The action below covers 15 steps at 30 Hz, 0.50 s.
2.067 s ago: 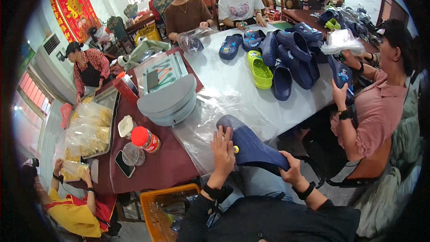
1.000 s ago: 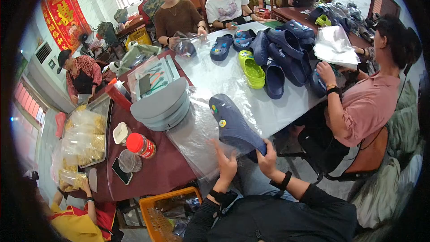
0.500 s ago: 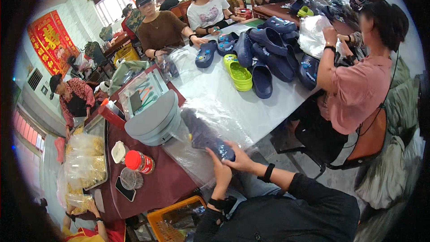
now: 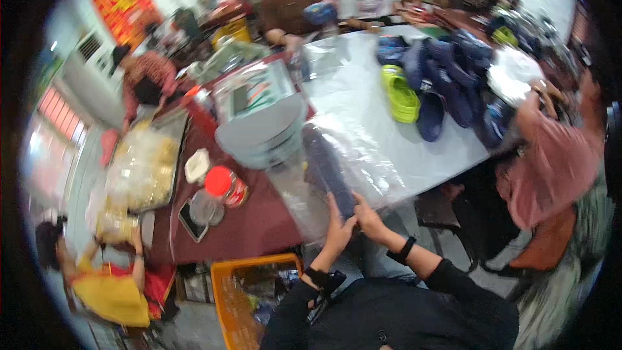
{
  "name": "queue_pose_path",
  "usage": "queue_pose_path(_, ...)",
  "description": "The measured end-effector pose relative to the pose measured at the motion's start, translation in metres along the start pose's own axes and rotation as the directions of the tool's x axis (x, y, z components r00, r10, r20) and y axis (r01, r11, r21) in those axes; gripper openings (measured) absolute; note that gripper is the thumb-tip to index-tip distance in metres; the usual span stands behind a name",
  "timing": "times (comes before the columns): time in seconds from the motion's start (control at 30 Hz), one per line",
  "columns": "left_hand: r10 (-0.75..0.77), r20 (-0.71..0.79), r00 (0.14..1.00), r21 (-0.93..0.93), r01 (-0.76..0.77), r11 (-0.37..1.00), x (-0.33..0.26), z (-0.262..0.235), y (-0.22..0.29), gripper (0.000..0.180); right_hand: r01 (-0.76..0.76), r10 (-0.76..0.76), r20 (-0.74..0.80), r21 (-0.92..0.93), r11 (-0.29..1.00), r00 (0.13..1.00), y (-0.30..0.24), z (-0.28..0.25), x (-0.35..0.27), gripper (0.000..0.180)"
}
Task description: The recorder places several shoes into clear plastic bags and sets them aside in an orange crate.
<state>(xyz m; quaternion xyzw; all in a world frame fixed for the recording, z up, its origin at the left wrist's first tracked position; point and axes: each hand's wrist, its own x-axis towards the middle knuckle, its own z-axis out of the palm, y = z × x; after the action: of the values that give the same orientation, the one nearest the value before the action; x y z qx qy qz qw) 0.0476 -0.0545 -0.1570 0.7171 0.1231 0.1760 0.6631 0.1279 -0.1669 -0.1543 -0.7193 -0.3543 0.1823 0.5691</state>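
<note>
Both of my hands hold a dark navy clog [image 4: 327, 162] by its near end, low over the near edge of the table. The clog lies inside a clear plastic bag [image 4: 376, 165] that spreads around it on the tabletop. My left hand [image 4: 338, 230] has its fingers closed on the left side of that end. My right hand [image 4: 370, 220] grips the right side, close against the left. Motion blurs the fingertips, and the shiny film partly veils the clog. Farther off sits a pile of navy clogs [image 4: 447, 68], with lime-green clogs [image 4: 400, 94] at its left.
Left of the bag stand stacked grey containers [image 4: 262, 136]. A red-lidded jar [image 4: 227, 185], clear cup [image 4: 206, 209] and phone [image 4: 192, 220] rest on the maroon cloth. Below is an orange crate [image 4: 223, 304]. A person in pink [image 4: 551, 149] sits right; others sit across.
The view has swung, shifting the scene. The bagged clog has turned more lengthwise away from me, hands still on it. Across the table, a person in brown has lifted a blue clog.
</note>
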Motion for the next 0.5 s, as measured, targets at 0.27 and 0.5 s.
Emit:
queue_pose_path(0.27,-0.163,-0.283,0.945,0.011,0.173,0.985,-0.001,-0.004,0.064,0.083,0.13,-0.119,0.123,-0.088,0.988,0.985,-0.026,-0.008,-0.021,0.047)
queue_pose_path(0.5,0.144,-0.236,0.961,-0.026,-0.154,0.988,0.003,-0.053,0.106,0.073,0.447,-0.457,-0.025,-0.167,0.879,0.889,-0.075,-0.057,-0.045,0.038)
